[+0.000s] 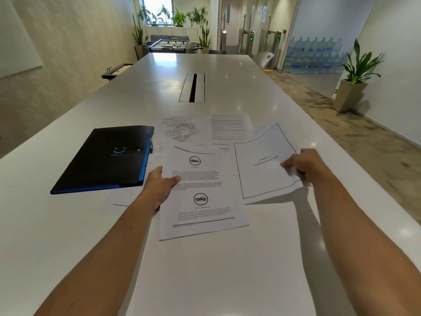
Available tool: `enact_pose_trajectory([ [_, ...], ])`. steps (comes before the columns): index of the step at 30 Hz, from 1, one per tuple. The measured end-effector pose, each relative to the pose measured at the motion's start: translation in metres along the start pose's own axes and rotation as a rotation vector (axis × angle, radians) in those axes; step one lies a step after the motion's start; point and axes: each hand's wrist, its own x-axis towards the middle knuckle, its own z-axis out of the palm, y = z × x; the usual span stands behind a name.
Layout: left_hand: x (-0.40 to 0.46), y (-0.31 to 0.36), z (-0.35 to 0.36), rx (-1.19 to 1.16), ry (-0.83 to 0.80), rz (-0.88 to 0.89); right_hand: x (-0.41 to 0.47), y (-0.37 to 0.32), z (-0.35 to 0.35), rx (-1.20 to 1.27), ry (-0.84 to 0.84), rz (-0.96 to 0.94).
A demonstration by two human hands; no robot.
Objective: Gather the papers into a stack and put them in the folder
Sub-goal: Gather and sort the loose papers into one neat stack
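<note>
A printed white sheet with two vehicle icons (200,190) is pinched at its left edge by the left hand (159,183). A bordered white title page (264,160), lifted off the long white table (68,236), is gripped by the right hand (303,166). The closed black folder with blue edging (107,156) lies just left; a diagram sheet (182,131) and a text sheet (227,128) lie beyond.

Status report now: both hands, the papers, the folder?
Left hand grips vehicle-icon sheet. Right hand lifts bordered title sheet. Two sheets loose beyond. Folder closed.
</note>
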Motion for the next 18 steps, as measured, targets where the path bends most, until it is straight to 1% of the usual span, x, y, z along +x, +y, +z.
enact_pose_trajectory([
  [4, 0.000, 0.000, 0.000, 0.019, -0.002, -0.001, -0.010, -0.032, -0.025, -0.008, 0.082, -0.104],
  [10, -0.001, 0.003, 0.000, 0.043, -0.004, -0.015, -0.041, -0.080, -0.051, -0.001, 0.082, -0.288],
  [14, -0.002, 0.005, 0.000, 0.014, -0.017, -0.028, -0.071, -0.111, -0.057, 0.019, -0.015, -0.386],
  [18, -0.004, 0.007, 0.000, -0.048, -0.034, -0.051, -0.090, -0.126, -0.054, 0.288, -0.191, -0.438],
])
